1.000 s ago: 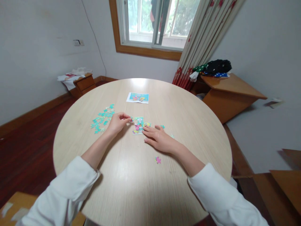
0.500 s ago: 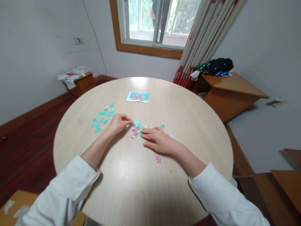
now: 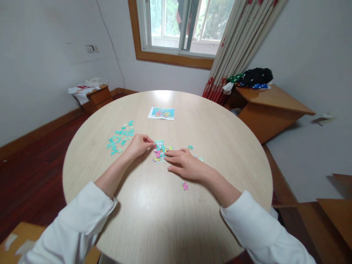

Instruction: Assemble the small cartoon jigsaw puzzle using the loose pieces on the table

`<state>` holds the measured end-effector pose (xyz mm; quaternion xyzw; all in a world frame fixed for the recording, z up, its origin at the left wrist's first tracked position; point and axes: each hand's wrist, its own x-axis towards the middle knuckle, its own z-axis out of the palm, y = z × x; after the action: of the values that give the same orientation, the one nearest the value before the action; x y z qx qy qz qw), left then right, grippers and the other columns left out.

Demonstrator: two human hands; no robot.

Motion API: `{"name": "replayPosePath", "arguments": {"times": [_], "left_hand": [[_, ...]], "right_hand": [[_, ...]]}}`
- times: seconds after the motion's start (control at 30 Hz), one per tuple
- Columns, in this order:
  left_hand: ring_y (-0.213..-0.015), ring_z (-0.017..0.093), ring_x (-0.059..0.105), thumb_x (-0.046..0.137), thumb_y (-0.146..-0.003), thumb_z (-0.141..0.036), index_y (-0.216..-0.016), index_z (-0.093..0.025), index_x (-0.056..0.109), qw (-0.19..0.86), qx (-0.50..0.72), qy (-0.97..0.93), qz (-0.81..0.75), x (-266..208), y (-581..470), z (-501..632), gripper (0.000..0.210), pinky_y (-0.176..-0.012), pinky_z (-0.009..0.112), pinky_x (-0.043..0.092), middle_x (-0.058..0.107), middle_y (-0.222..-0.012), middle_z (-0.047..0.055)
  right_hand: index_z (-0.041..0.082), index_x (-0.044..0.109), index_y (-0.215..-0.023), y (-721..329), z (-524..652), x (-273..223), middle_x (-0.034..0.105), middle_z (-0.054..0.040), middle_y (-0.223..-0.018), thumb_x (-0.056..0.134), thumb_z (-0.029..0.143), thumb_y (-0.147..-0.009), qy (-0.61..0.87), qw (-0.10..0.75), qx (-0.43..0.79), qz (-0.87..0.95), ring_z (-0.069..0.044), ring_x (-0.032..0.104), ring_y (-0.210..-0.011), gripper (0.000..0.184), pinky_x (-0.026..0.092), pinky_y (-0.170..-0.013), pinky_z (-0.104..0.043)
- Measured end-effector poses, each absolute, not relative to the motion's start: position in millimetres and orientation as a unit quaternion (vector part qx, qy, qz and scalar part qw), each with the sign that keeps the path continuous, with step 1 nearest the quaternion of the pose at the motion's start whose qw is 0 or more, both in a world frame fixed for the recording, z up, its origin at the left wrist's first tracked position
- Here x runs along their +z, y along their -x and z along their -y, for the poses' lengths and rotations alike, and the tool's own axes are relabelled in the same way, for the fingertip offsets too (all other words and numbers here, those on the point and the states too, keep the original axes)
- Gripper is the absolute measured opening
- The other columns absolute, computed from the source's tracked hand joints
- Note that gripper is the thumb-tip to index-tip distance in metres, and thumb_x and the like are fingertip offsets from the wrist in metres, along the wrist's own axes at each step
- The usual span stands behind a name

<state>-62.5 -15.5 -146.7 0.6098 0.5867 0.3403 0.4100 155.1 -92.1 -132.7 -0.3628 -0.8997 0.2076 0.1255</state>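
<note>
A partly joined jigsaw puzzle [image 3: 159,153] with cartoon figures lies on the round table [image 3: 154,220]. At its upper left edge my left hand [image 3: 139,144] has thumb and forefinger pinched together; a small puzzle piece seems to be between them, mostly hidden by the fingertips. My right hand [image 3: 184,162] rests flat with fingers spread, its fingertips touching the puzzle's right side and covering part of it. Below that hand lies a pink puzzle piece [image 3: 185,186]. A teal piece [image 3: 190,147] and a pale green piece [image 3: 201,158] lie close to its knuckles and wrist.
Several loose teal pieces [image 3: 119,137] are scattered left of my left hand. A printed picture sheet [image 3: 161,113] lies farther back. Beyond the table, a wooden cabinet [image 3: 272,99] with dark cloth [image 3: 255,76] stands on the right and a small stool [image 3: 99,96] on the left.
My left hand's fingertips have shifted very slightly at the puzzle's upper left edge. My right hand and the loose pieces look the same.
</note>
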Motion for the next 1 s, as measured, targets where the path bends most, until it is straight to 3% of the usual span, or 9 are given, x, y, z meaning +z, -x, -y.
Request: {"name": "replayPosePath", "arguments": {"times": [0.27,1.0], "left_hand": [[-0.045,0.009,0.044,0.074,-0.053,-0.028,-0.054,-0.014,0.064,0.409,0.324,-0.617,-0.59,-146.5,61.8,16.2,0.017,-0.047,0.023,0.027,0.06,-0.049,-0.001],[-0.055,0.015,0.054,0.067,-0.063,-0.023,-0.055,-0.016,0.062,0.299,0.276,-0.695,-0.593,-145.0,59.1,21.3,0.011,-0.056,0.026,0.037,0.063,-0.056,0.002]], "right_hand": [[0.019,0.067,-0.102,-155.1,92.2,-132.0,0.062,-0.0116,-0.126,0.053,0.028,-0.093,0.364,0.122,0.206,0.9,-0.025,0.054,-0.12,0.019,0.031,-0.101,-0.045],[0.019,0.067,-0.109,-154.2,92.9,-129.6,0.057,-0.0135,-0.136,0.055,0.026,-0.091,0.368,0.122,0.22,0.895,-0.027,0.048,-0.129,0.023,0.03,-0.104,-0.048]]}}
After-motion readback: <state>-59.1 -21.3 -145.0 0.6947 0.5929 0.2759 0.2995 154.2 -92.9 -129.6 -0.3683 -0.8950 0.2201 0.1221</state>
